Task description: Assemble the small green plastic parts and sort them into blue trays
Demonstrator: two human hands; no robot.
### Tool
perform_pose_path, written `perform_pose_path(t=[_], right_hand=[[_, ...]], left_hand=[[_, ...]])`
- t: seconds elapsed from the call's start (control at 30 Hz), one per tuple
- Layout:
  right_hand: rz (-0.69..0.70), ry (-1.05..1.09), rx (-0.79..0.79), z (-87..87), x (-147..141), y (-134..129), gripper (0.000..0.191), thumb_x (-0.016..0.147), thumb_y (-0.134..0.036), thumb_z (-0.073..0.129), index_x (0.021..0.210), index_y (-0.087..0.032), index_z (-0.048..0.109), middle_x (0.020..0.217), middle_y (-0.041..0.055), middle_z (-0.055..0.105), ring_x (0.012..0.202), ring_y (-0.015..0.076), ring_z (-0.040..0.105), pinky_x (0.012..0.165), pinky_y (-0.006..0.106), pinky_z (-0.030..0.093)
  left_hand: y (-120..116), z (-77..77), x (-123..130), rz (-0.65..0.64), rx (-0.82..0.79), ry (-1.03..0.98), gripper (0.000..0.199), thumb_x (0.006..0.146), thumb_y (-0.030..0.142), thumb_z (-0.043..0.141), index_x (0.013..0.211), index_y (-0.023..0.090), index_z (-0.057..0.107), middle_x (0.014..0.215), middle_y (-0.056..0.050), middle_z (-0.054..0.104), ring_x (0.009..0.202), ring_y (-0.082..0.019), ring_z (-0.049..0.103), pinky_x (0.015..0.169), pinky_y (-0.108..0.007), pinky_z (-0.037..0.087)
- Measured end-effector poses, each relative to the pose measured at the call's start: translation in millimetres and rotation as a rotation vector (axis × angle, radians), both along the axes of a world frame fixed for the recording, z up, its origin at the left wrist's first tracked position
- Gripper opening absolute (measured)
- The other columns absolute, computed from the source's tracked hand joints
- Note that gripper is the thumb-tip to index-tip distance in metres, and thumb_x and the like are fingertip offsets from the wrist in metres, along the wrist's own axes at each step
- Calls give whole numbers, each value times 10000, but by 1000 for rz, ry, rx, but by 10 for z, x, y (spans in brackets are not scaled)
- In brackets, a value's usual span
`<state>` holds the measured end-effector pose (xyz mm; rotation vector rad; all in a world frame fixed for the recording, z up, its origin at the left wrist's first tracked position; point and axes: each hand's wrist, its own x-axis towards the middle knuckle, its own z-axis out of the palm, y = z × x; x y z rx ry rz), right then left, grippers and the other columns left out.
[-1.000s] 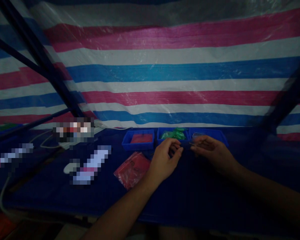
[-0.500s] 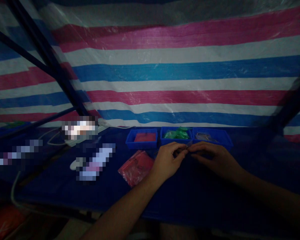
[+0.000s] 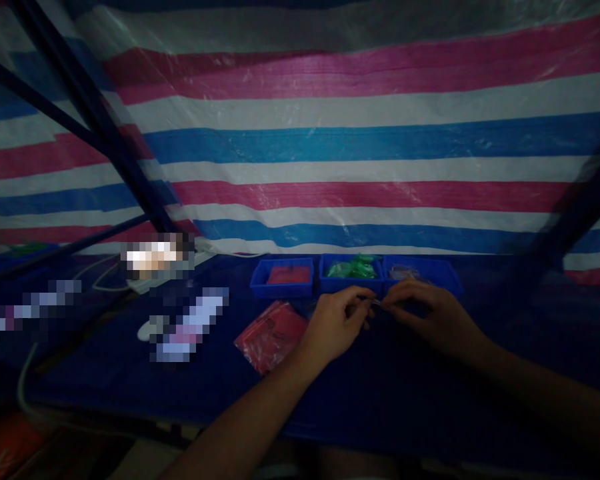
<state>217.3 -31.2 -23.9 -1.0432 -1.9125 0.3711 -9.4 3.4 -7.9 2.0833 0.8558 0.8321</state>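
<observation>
My left hand (image 3: 341, 317) and my right hand (image 3: 427, 310) are close together over the blue table, in front of the bins. Their fingers pinch a small, thin, shiny piece (image 3: 378, 302) that spans the gap between the fingertips; its kind is too small and dark to tell. Beside my left wrist lies a stack of red printed plastic packets (image 3: 273, 337), partly covered by my forearm. Behind my hands stand a blue bin with green plastic packets (image 3: 357, 268) and a blue bin with small clear packets (image 3: 404, 273).
A third blue bin (image 3: 281, 290) with red packets stands at the back left. Further left are a white rounded object (image 3: 148, 330), blurred-out items and a white cable (image 3: 26, 380). A striped plastic sheet (image 3: 355, 143) hangs behind the table (image 3: 205, 393), between dark frame posts.
The small piece between my fingertips has come slightly lower and looks thinner. My right fingers have shifted a little away from the left ones. The packets and bins stay in place.
</observation>
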Motion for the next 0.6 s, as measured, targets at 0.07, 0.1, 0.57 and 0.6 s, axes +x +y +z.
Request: perform_pose_path(t=[0.07,0.1,0.57,0.6], right_hand=[[57,-45,27,-1,-17,-4,124,949,-305,697,1044,-299,777,1058,40,788,1028,252,731,953,453,576],[77,-54,34,-1,-27,-6,143,944,-309,706,1064,-310,783,1081,37,792,1072,261,724,990,471,566],[115,54,-155,-15,10,73,203,966,-371,680,1129,-354,799,1269,14,761,1185,262,712,1055,472,561],[127,39,-167,-12,2,65,213,970,-368,674,1146,-357,795,1249,11,770,1171,257,720,1048,467,568]], left_hand=[[7,-5,-3,-4,42,-42,286,986,189,521,1187,203,724,975,-36,791,850,-164,746,795,-274,557],[8,-8,-2,-1,59,-58,291,980,171,516,1171,204,733,1022,-39,789,920,-172,743,852,-289,555],[24,-67,21,40,39,-87,458,929,173,665,1358,248,523,1009,-7,801,864,-161,754,835,-298,571],[20,-67,19,58,38,-88,467,932,185,670,1366,249,512,996,-6,801,858,-161,755,829,-296,571]])
